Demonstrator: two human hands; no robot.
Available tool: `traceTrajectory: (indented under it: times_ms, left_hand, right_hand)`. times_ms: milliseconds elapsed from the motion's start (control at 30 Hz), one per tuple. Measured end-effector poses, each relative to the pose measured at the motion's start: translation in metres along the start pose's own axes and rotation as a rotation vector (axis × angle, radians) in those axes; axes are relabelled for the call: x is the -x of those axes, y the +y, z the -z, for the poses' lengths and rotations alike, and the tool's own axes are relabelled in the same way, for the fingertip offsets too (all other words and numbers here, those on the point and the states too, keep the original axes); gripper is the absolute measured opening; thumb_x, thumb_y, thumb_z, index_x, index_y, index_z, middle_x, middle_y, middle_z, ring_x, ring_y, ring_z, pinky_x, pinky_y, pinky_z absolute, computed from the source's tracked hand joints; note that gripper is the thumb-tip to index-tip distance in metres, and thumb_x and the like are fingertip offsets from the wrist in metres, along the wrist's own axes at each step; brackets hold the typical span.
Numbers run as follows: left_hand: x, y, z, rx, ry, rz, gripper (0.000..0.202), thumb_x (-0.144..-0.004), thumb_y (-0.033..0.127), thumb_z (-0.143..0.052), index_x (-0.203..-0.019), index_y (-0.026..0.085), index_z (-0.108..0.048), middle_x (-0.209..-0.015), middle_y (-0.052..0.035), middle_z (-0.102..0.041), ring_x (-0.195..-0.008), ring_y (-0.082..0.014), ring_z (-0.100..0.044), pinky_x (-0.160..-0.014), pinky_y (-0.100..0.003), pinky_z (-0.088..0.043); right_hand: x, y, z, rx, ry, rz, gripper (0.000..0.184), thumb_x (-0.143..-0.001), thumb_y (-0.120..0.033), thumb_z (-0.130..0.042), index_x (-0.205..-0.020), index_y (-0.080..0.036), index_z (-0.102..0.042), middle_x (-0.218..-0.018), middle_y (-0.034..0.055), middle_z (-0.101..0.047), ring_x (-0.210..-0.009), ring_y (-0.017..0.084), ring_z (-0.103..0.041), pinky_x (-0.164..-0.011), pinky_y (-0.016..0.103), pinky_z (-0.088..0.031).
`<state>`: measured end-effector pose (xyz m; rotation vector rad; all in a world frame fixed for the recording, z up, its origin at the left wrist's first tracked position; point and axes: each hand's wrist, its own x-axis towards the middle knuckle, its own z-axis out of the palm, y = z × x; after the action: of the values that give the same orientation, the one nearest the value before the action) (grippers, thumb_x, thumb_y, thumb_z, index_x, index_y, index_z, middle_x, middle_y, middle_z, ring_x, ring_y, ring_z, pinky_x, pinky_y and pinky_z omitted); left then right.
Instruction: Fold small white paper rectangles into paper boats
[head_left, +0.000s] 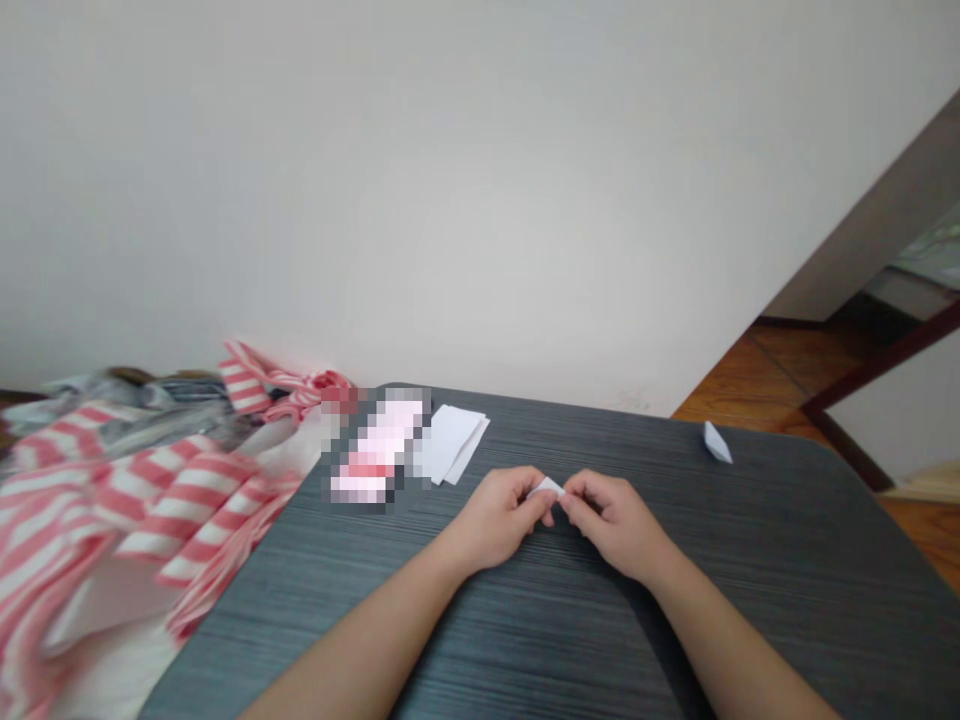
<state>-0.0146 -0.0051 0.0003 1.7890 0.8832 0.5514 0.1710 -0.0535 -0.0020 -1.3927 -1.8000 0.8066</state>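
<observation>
My left hand (501,515) and my right hand (609,518) meet over the middle of a dark grey wood-grain table (750,560). Both pinch a small folded piece of white paper (546,487) between their fingertips, just above the tabletop. The fingers of each hand are curled round it, so most of the paper is hidden.
A small stack of white paper slips (454,442) lies behind my hands, beside a blurred pink and white object (375,450). A folded white paper piece (717,443) sits near the table's far right edge. Red and white striped plastic bags (150,510) pile up left. Orange wooden floor (787,375) lies to the right.
</observation>
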Motion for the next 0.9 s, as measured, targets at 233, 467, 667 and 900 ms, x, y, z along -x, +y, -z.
traceTrajectory:
  times_ms: [233,467,667,900]
  left_hand:
    - [0.0,0.0,-0.001,0.019,0.005,0.001,0.033,-0.092,0.037,-0.049,-0.072,0.016,-0.064,-0.055,0.0029,-0.054,-0.052,-0.0096,-0.048,-0.052,-0.02,-0.034]
    - [-0.003,-0.005,-0.004,0.142,0.046,0.066,0.034,-0.091,0.043,-0.05,-0.071,0.016,-0.059,-0.054,0.003,-0.054,-0.048,-0.0098,-0.048,-0.049,-0.02,-0.036]
    - [-0.003,-0.009,-0.004,0.117,0.054,0.062,0.035,-0.091,0.042,-0.05,-0.07,0.017,-0.06,-0.052,0.0028,-0.054,-0.048,-0.0096,-0.047,-0.05,-0.02,-0.036]
    - [-0.005,-0.013,-0.006,0.217,0.058,0.052,0.031,-0.092,0.041,-0.049,-0.075,0.017,-0.057,-0.058,0.0022,-0.056,-0.047,-0.009,-0.047,-0.048,-0.02,-0.036]
  right_hand:
    - [0.001,0.001,0.001,0.003,0.013,-0.016,0.023,-0.09,-0.022,-0.053,-0.068,-0.018,-0.057,-0.06,-0.0027,-0.055,-0.055,0.011,-0.049,-0.055,0.023,-0.037]
    - [0.004,0.01,0.002,-0.045,0.077,-0.064,0.023,-0.091,-0.025,-0.052,-0.069,-0.019,-0.054,-0.058,-0.0034,-0.053,-0.054,0.012,-0.049,-0.055,0.023,-0.037]
    - [0.003,0.011,0.001,-0.069,0.07,-0.078,0.023,-0.092,-0.026,-0.052,-0.07,-0.019,-0.055,-0.059,-0.0032,-0.054,-0.054,0.012,-0.05,-0.055,0.024,-0.038]
    - [0.004,0.015,0.002,-0.11,0.106,-0.124,0.023,-0.092,-0.028,-0.051,-0.071,-0.019,-0.054,-0.056,-0.0037,-0.053,-0.051,0.012,-0.049,-0.053,0.023,-0.038]
